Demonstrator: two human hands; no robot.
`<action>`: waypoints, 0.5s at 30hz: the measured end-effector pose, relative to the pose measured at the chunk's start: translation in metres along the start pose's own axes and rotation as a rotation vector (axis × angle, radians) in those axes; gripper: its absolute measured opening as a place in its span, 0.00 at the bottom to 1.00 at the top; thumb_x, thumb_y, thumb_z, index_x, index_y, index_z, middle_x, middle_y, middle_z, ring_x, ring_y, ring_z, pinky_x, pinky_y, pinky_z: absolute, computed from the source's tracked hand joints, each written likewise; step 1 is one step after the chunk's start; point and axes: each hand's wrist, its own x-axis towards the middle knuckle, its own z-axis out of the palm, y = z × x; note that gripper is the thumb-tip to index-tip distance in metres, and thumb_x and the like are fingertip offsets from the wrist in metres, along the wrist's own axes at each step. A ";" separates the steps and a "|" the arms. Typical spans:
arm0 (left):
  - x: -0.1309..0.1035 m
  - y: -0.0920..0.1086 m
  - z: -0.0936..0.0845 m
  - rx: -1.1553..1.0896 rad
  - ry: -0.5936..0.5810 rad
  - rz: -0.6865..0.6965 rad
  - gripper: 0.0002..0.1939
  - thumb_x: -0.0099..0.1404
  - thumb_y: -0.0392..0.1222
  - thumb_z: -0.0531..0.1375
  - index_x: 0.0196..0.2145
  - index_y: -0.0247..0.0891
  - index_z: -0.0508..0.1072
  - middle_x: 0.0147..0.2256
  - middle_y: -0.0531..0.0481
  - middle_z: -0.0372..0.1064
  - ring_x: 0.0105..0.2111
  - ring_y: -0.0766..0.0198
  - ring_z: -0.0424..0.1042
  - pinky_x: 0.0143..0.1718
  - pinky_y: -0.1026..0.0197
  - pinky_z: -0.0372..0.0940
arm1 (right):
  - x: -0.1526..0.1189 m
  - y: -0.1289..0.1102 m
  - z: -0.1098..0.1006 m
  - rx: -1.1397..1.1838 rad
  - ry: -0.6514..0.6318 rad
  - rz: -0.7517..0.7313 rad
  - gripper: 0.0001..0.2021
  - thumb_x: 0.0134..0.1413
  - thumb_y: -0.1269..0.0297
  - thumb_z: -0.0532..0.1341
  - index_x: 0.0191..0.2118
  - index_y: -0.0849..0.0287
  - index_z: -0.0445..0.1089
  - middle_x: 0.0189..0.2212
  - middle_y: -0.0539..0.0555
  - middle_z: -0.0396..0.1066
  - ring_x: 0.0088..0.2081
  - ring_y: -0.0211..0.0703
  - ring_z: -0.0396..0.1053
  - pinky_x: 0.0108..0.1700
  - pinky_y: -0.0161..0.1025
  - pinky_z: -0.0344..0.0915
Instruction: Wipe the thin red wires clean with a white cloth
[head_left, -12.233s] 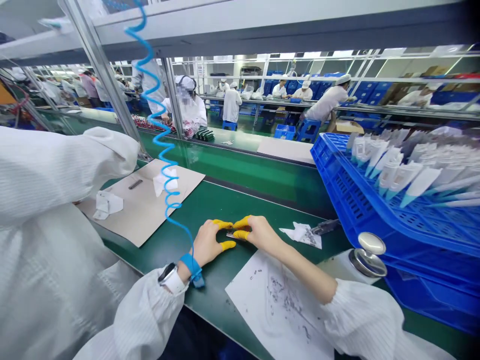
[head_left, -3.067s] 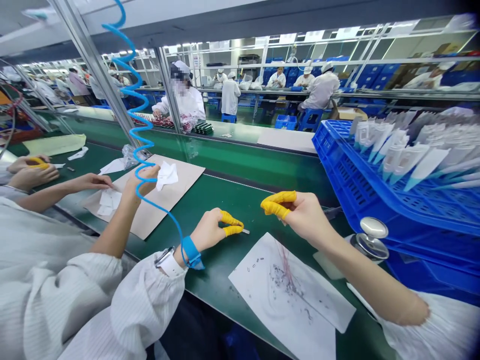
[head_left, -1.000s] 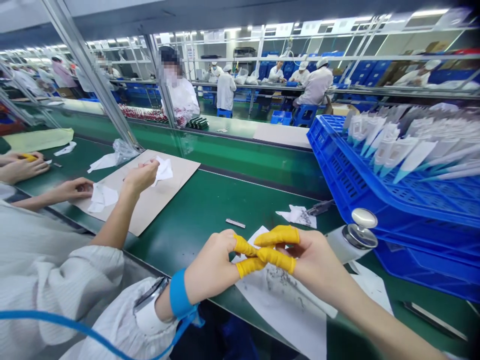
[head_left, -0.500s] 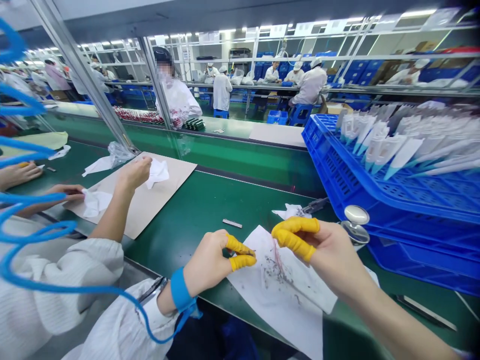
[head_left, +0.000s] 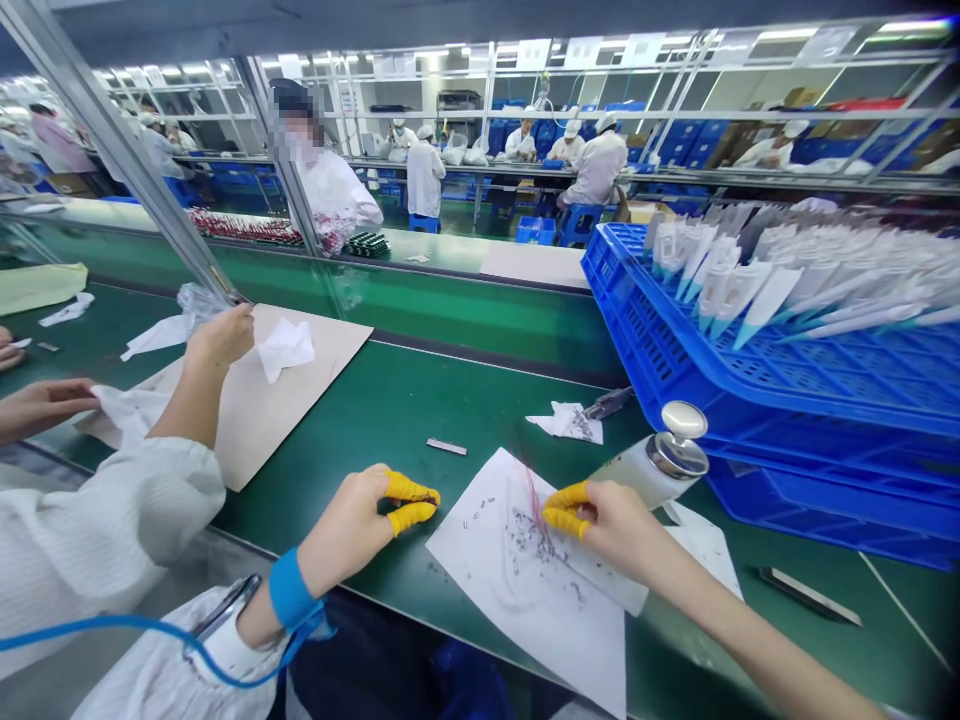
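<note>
Over the green bench, left of a sheet of white paper point(head_left: 577, 640), my left hand point(head_left: 352, 525) pinches a small dark piece between thumb and finger. Most of that piece is hidden by the yellow finger cots. My right hand point(head_left: 619, 525), in yellow cots too, is closed at a bunch of thin red wires point(head_left: 534, 490) low over the paper. How many wires it grips I cannot tell. Tiny dark bits point(head_left: 525, 538) lie scattered around the wires. A blue wrist strap point(head_left: 294, 592) with a cord circles my left wrist.
A pump-top bottle point(head_left: 651, 468) stands behind my right hand. Blue crates point(head_left: 675, 370) with white-and-teal pieces rise at right. A metal strip point(head_left: 447, 446), a tool point(head_left: 609, 402) on tissue and a blade-like strip point(head_left: 810, 596) lie about. A co-worker's hand point(head_left: 217, 345) works at left.
My left hand has moved left, away from the paper's edge. The right hand has come down to the red wires on the paper. The view has shifted slightly.
</note>
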 end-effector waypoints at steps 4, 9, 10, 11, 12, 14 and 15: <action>0.002 -0.006 -0.003 0.036 0.000 -0.003 0.10 0.56 0.48 0.60 0.34 0.45 0.79 0.32 0.51 0.77 0.31 0.62 0.71 0.32 0.64 0.67 | -0.007 0.004 -0.012 -0.098 0.042 -0.024 0.13 0.52 0.68 0.54 0.34 0.60 0.76 0.33 0.57 0.77 0.31 0.48 0.72 0.32 0.40 0.67; 0.005 -0.010 -0.002 0.062 0.000 -0.019 0.10 0.55 0.49 0.61 0.32 0.44 0.79 0.31 0.50 0.76 0.30 0.62 0.71 0.31 0.65 0.67 | -0.023 0.011 -0.028 -0.103 0.128 -0.044 0.14 0.52 0.60 0.55 0.39 0.57 0.75 0.25 0.55 0.75 0.23 0.45 0.69 0.23 0.38 0.63; 0.005 -0.009 -0.002 0.069 -0.002 -0.021 0.10 0.55 0.49 0.61 0.32 0.44 0.79 0.30 0.50 0.76 0.30 0.62 0.72 0.31 0.65 0.67 | -0.026 0.013 -0.030 -0.088 0.136 -0.049 0.14 0.52 0.59 0.55 0.39 0.56 0.75 0.24 0.54 0.74 0.23 0.44 0.69 0.22 0.37 0.63; 0.006 -0.009 -0.003 0.076 -0.002 -0.023 0.10 0.55 0.49 0.61 0.32 0.44 0.79 0.31 0.50 0.76 0.30 0.62 0.72 0.31 0.64 0.67 | -0.027 0.015 -0.031 -0.080 0.136 -0.051 0.13 0.51 0.59 0.56 0.39 0.55 0.76 0.24 0.54 0.74 0.23 0.44 0.69 0.22 0.37 0.64; 0.008 -0.009 -0.005 0.080 0.002 -0.023 0.10 0.55 0.49 0.61 0.32 0.44 0.79 0.31 0.50 0.76 0.31 0.61 0.72 0.32 0.64 0.67 | -0.029 0.017 -0.031 -0.081 0.127 -0.049 0.13 0.51 0.59 0.57 0.39 0.55 0.76 0.24 0.54 0.74 0.23 0.44 0.69 0.23 0.37 0.64; 0.013 -0.009 -0.010 0.084 0.018 -0.015 0.10 0.55 0.49 0.61 0.32 0.45 0.79 0.32 0.50 0.76 0.32 0.61 0.72 0.33 0.63 0.67 | -0.030 0.022 -0.030 -0.098 0.079 -0.044 0.13 0.51 0.58 0.57 0.38 0.55 0.76 0.25 0.55 0.74 0.23 0.44 0.69 0.23 0.37 0.64; 0.017 -0.010 -0.013 0.087 0.024 -0.007 0.11 0.56 0.49 0.60 0.33 0.45 0.79 0.33 0.50 0.76 0.32 0.60 0.72 0.34 0.63 0.67 | -0.030 0.024 -0.029 -0.108 0.049 -0.046 0.13 0.52 0.58 0.57 0.37 0.55 0.76 0.25 0.55 0.75 0.24 0.45 0.70 0.24 0.37 0.65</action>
